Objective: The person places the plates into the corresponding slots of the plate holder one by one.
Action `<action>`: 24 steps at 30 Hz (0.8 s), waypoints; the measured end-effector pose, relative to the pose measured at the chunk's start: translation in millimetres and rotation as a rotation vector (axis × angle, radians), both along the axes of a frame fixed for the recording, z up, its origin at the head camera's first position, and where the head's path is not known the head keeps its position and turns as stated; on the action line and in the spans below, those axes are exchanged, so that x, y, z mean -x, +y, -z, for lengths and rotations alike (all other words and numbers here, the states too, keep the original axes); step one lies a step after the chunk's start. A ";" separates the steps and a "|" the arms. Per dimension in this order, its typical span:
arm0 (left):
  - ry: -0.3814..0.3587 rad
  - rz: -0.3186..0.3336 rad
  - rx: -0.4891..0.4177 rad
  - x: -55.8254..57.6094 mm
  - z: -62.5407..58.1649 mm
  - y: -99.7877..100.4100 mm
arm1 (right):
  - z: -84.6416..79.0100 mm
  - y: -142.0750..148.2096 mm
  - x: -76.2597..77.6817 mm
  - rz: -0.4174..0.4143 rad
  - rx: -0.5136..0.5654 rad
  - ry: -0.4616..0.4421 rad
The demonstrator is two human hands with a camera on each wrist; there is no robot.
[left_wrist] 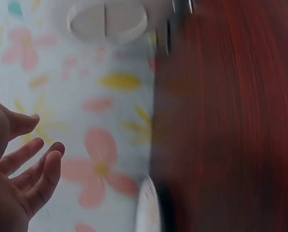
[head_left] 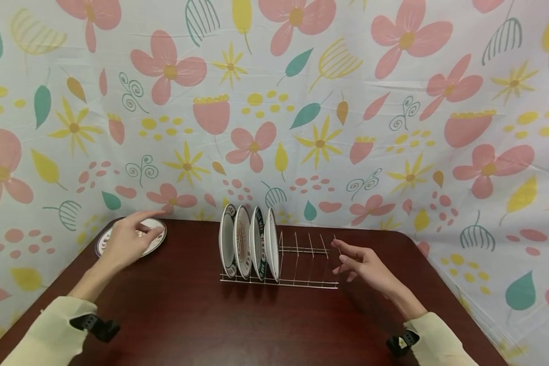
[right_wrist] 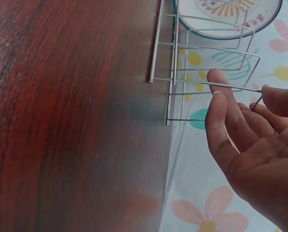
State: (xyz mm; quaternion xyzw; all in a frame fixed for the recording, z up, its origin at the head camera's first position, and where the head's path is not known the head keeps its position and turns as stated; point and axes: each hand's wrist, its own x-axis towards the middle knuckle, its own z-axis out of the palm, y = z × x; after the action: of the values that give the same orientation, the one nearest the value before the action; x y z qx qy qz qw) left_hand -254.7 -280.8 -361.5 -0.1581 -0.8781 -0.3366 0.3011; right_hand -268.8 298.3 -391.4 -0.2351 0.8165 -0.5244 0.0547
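My left hand (head_left: 124, 241) hovers over a round patterned plate (head_left: 159, 243) lying at the table's left back corner. Its fingers are loosely bent with nothing between them, and the left wrist view shows the hand apart from the plate's edge (left_wrist: 149, 208). At the right end of a wire dish rack (head_left: 304, 250), my right hand (head_left: 366, 267) pinches the last upright wire between thumb and fingers, also seen by the right wrist camera. Several plates (head_left: 243, 241) stand on edge in the rack's left slots; bare wire dividers fill its right part.
The rack stands on a dark reddish-brown wooden table (head_left: 187, 325). Close behind the table's back edge hangs a white flower-printed cloth (head_left: 256, 76). Black straps (head_left: 93, 325) with small devices sit on both wrists, over pale sleeves.
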 end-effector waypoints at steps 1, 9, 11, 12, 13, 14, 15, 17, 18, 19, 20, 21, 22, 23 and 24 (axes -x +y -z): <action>-0.027 -0.015 0.007 2.4 2.8 -10.5 | 0.4 0.0 0.3 -0.002 -0.002 0.000; -0.175 -0.018 0.022 20.8 27.9 -84.4 | 0.1 -0.5 0.2 -0.001 0.000 0.000; -0.188 -0.027 0.042 23.5 33.5 -95.9 | -0.3 -0.3 0.1 0.001 -0.002 0.001; -0.197 -0.037 0.059 24.6 36.1 -101.2 | -0.4 -0.3 0.2 0.001 -0.003 0.002; -0.209 -0.047 0.075 25.3 38.4 -106.0 | -0.5 -0.2 0.4 0.001 -0.004 0.003; -0.218 -0.063 0.099 25.8 40.6 -110.3 | -0.6 -0.1 0.5 0.000 -0.004 0.004; -0.235 -0.080 0.119 26.0 42.3 -114.1 | -0.4 0.1 0.7 0.000 -0.006 0.005; -0.273 -0.105 0.157 26.1 45.5 -121.2 | 0.0 0.6 1.0 -0.001 -0.008 0.006; -0.293 -0.113 0.169 25.8 46.8 -124.1 | 0.3 0.9 1.1 -0.001 -0.009 0.006; -0.310 -0.126 0.177 25.5 47.6 -126.3 | 0.6 1.1 1.3 -0.001 -0.011 0.006; -0.323 -0.146 0.188 25.4 48.5 -128.1 | 0.9 1.3 1.3 -0.001 -0.011 0.006; -0.334 -0.168 0.198 25.0 49.0 -129.7 | 1.1 1.4 1.4 -0.002 -0.011 0.005; -0.347 -0.188 0.204 25.0 49.5 -130.9 | 1.3 1.4 1.3 -0.002 -0.009 0.004; -0.357 -0.205 0.207 24.7 49.5 -131.5 | 1.5 1.4 1.2 -0.002 -0.009 0.004; -0.363 -0.222 0.210 24.6 49.4 -132.0 | 1.6 1.4 1.1 -0.002 -0.007 0.003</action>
State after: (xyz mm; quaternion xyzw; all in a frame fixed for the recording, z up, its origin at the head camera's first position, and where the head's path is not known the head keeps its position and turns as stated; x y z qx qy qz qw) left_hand -279.3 -412.9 -410.9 -0.0278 -0.9600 -0.2312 0.1552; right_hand -269.9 299.7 -393.0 -0.2367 0.8183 -0.5210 0.0551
